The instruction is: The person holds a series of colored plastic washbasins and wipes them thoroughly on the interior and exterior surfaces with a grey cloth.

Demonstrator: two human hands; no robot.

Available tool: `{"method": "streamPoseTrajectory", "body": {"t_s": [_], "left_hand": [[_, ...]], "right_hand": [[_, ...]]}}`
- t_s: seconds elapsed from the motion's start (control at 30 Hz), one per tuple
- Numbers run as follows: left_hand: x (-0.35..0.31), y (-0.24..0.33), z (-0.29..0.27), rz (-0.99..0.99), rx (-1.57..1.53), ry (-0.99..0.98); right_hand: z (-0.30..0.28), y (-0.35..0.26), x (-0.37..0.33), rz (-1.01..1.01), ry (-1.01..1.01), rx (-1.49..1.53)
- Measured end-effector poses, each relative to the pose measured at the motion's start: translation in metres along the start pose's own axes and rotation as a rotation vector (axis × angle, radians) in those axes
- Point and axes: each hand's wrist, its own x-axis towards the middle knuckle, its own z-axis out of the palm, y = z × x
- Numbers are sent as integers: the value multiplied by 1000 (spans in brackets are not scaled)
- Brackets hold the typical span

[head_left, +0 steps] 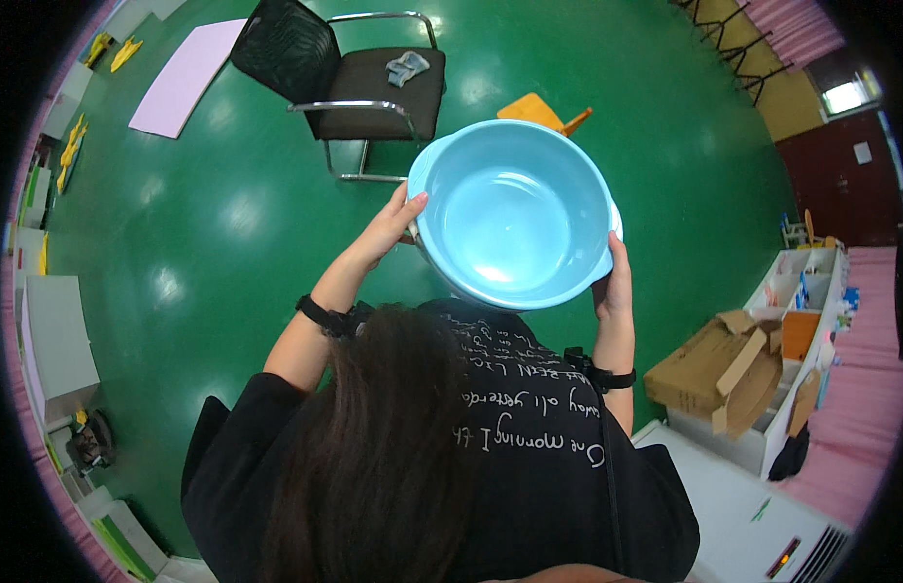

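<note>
A round light-blue plastic basin (514, 219) is held up in front of my body, its inside facing up with nothing in it. My left hand (393, 223) grips its left rim, the thumb over the edge and the other fingers mostly hidden beneath. On the opposite side my right hand (613, 277) holds the rim near the right handle, with its fingers partly hidden by the basin. Each forearm wears a black strap with a small device.
Beyond the basin stand a black metal-framed chair (378, 92) with a grey-blue cloth (408, 68) on its seat and a small yellow stool (534, 110). A pale board (187, 78) lies far left. At right are an open cardboard box (699, 369) and white shelving (786, 282).
</note>
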Motion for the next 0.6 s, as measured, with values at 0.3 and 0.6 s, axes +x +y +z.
{"method": "streamPoseTrajectory", "body": {"t_s": [0.3,0.6], "left_hand": [[187,63,-6,131,-90,293],[317,108,-68,58,-190,478]], "right_hand": [[56,-115,242,-9,-228,-69],[148,-153,426,68,-363,-147]]}}
